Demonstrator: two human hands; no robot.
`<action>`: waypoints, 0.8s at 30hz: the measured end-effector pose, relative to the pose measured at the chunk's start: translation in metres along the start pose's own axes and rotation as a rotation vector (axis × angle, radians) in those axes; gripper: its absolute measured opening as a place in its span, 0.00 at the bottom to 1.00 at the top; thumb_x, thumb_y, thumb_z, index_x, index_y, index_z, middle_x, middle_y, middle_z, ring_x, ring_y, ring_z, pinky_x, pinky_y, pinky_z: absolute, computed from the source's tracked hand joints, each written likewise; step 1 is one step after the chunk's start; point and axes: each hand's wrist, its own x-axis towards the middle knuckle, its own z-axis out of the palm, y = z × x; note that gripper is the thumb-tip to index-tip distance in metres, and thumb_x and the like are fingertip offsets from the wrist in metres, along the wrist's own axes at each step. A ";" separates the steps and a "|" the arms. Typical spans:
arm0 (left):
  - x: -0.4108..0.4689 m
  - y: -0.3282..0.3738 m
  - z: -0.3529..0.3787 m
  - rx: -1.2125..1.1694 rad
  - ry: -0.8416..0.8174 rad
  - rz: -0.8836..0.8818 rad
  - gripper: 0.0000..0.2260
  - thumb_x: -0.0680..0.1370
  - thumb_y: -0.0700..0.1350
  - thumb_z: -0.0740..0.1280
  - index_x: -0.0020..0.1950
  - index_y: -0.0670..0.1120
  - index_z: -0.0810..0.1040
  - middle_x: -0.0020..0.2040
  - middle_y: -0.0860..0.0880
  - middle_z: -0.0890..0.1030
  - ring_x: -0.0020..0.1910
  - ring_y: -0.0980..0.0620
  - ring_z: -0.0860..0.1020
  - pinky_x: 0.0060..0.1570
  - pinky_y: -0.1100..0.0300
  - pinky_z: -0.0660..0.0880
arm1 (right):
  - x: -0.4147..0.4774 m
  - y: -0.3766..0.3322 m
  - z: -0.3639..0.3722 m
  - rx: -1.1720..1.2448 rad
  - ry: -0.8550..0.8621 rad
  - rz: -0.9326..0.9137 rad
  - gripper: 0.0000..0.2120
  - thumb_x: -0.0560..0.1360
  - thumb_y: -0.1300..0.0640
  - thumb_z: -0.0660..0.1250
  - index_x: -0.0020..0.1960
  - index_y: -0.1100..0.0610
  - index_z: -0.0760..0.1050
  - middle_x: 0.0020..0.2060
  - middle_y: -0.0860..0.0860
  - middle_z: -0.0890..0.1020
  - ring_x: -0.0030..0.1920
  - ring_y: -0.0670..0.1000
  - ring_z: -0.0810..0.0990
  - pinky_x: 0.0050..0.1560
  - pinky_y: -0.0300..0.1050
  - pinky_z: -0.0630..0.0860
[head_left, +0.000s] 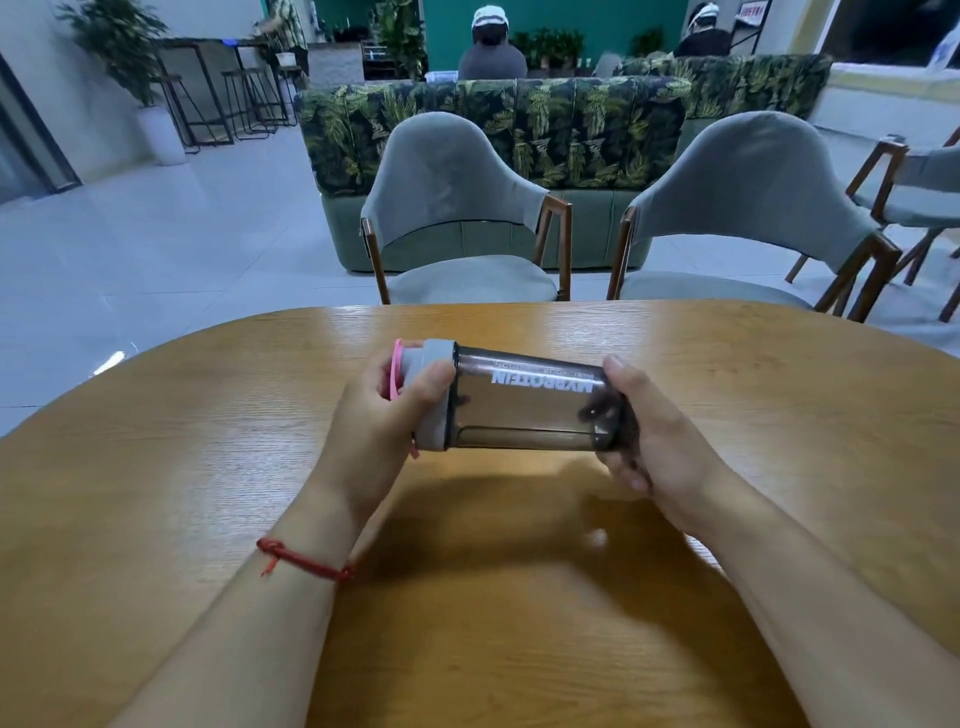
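The shaker bottle (524, 405) was held horizontally just above the surface (208, 415). The left hand (384, 410) was curled around the grey lid (435, 428); the right hand (654, 441) gripped the base. The lid sat fully on, so unscrewing appeared barely begun and removal remained.

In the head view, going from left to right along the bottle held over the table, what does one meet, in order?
Red string bracelet → pink cap → grey lid → dark clear bottle body → right hand.
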 end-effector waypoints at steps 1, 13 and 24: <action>-0.003 0.001 0.000 0.032 0.008 0.053 0.25 0.72 0.65 0.71 0.59 0.48 0.82 0.44 0.50 0.88 0.39 0.59 0.83 0.27 0.66 0.72 | -0.001 -0.001 -0.001 0.015 -0.030 0.034 0.30 0.81 0.27 0.58 0.45 0.50 0.84 0.29 0.50 0.74 0.24 0.46 0.66 0.22 0.38 0.62; 0.012 0.000 -0.012 -0.034 0.127 -0.048 0.36 0.70 0.73 0.76 0.64 0.46 0.83 0.53 0.34 0.84 0.44 0.44 0.79 0.33 0.57 0.74 | 0.002 0.014 0.039 -1.165 0.150 -0.556 0.47 0.72 0.36 0.75 0.86 0.40 0.57 0.83 0.48 0.68 0.78 0.61 0.71 0.75 0.66 0.69; 0.018 0.007 -0.030 -0.253 0.291 0.066 0.13 0.86 0.48 0.60 0.65 0.50 0.81 0.55 0.53 0.85 0.56 0.56 0.83 0.53 0.55 0.77 | 0.045 -0.014 0.139 -0.467 -0.031 -0.245 0.32 0.77 0.42 0.79 0.75 0.46 0.69 0.59 0.36 0.82 0.49 0.29 0.79 0.47 0.25 0.72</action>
